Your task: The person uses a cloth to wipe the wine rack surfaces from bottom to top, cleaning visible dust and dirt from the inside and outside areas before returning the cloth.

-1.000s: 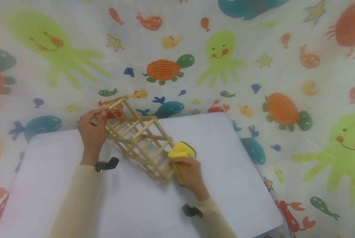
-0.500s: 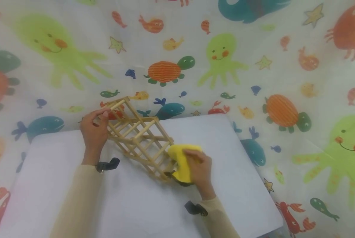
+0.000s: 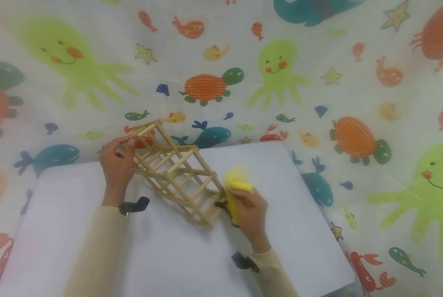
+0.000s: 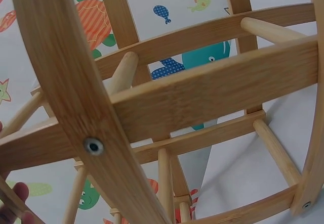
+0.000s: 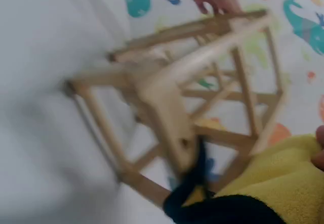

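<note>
A slatted wooden rack (image 3: 180,161) of flat bars and round rods stands tilted on the white table, its far left end raised. My left hand (image 3: 118,165) grips that raised end; in the left wrist view, a few of its fingertips (image 4: 20,191) show at the lower left edge. A yellow cloth (image 3: 232,204) with a dark border is bunched in my right hand (image 3: 252,214), against the rack's lower right end. In the right wrist view the cloth (image 5: 283,178) lies by a corner of the rack, its dark edging looped at a bar end. Motion blurs the cloth's top.
The white tabletop (image 3: 169,264) extends around the rack. Behind and beside it hangs a white curtain (image 3: 317,49) printed with sea animals, close to the rack's raised end. Dark straps (image 3: 134,205) sit at both wrists.
My right hand has shifted slightly right with the cloth, which was spread over the rack's corner half a second ago and looks narrower now. The left hand and the rack have hardly moved.
</note>
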A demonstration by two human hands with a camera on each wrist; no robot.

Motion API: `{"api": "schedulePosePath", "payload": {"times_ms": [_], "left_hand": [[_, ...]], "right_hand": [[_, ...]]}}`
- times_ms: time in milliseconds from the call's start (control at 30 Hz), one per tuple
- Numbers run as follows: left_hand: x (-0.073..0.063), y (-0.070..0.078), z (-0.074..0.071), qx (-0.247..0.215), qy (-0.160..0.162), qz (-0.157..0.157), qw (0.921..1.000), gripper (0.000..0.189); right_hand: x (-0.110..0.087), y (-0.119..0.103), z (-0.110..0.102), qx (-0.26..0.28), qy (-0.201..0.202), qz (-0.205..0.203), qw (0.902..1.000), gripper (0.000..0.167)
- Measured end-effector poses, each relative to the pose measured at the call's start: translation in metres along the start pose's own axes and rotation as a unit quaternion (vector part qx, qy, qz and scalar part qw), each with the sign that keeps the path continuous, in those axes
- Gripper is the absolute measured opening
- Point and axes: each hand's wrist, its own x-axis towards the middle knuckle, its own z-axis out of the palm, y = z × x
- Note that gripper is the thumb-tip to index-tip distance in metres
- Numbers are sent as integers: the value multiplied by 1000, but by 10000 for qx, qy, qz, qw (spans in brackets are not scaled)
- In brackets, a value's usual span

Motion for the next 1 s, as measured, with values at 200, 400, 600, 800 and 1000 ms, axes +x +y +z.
{"api": "schedulePosePath", "payload": {"times_ms": [200,400,600,800,1000], "left_hand": [[-3,4,0,-31,-65,-74,9999,20],[-5,6,-2,71,107,-10,9999,21],[-6,3,1,115,-80,-58,9999,22],[-6,3,-1,192,-56,-110,9997,24],[-8,6,-3,156,-7,-171,9997,23]], "right_hand": [[-35,0,28,-288,-1081,641,9917,21],[-42,-4,26,160,-1754,1532,9724,24],[-19,-4,0,730,-570,1865,9781,17],[-2,-11,-10,452,262,477,9975,18],[-15,-1,5,-385,-51,-295,9988,21]]}}
